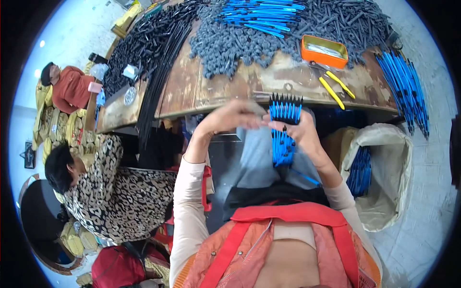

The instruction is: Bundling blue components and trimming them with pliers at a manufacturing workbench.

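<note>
My right hand (306, 129) is closed around a bundle of thin blue rods (285, 113) with black tips, which stand upright in a row above the palm. The lower part of the bundle hangs below the hand over my lap, with small black pieces along it. Close by on the left, my left hand (235, 116) reaches toward the bundle. Its fingers are smeared by motion, so I cannot make out whether they hold anything. A single blue rod (307, 178) lies across my lap.
The worn wooden table (187, 91) carries heaps of grey plastic parts (230, 48), blue rods (264, 17), long black rods (161, 77), an orange tin (324, 58) and yellow-handled pliers (331, 92). A cloth-lined bin (384, 192) stands at right. Another person (129, 201) sits at left.
</note>
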`<state>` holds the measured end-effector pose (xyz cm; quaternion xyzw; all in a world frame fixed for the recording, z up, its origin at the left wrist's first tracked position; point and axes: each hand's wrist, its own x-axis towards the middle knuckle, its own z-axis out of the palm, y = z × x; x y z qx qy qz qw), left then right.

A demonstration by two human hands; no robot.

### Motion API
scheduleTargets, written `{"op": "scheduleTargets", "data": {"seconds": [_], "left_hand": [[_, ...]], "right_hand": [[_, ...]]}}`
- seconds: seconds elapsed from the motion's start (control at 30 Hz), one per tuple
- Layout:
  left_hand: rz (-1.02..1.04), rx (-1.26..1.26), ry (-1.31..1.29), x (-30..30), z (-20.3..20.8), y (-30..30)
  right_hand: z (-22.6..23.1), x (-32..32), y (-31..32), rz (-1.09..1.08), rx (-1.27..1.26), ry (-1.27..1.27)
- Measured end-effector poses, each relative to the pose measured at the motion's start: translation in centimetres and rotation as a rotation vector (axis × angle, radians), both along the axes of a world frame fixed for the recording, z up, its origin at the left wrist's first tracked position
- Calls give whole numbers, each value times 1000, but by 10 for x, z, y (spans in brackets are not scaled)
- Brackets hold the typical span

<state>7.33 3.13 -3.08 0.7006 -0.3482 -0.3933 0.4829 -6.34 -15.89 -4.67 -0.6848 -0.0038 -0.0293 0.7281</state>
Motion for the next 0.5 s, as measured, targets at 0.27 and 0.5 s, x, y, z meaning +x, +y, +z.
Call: {"op": "scheduleTargets", "data": {"seconds": [0.27, 0.5], "left_hand": [[591, 34, -1400, 79, -13, -99], [396, 1, -1557, 81, -12, -102]], "right_hand": [[-1, 12, -7, -3, 308, 69], [0, 19, -8, 10, 282, 99]]}}
